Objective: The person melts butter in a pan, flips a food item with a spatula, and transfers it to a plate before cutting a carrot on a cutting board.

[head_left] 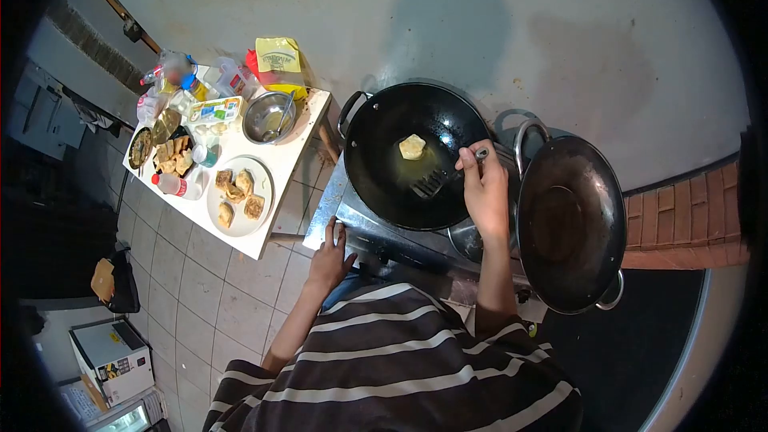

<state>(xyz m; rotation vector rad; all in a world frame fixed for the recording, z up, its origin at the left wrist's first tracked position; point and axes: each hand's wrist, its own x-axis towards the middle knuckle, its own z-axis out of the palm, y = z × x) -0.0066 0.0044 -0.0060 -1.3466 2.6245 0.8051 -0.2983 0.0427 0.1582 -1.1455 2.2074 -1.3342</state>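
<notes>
A black wok sits on the metal stove, with shallow oil in its bottom. One pale piece of dough lies in the oil. My right hand is closed around the handle of a black slotted spatula, whose blade is down in the wok below the dough piece. The spatula and the dough are apart. My left hand rests at the stove's left front edge, fingers stretched out and holding nothing.
Right of the stove is a second, worn wok. The white table at left bears a plate of fried pieces, a steel bowl, a red-capped bottle, an egg carton and a yellow bag.
</notes>
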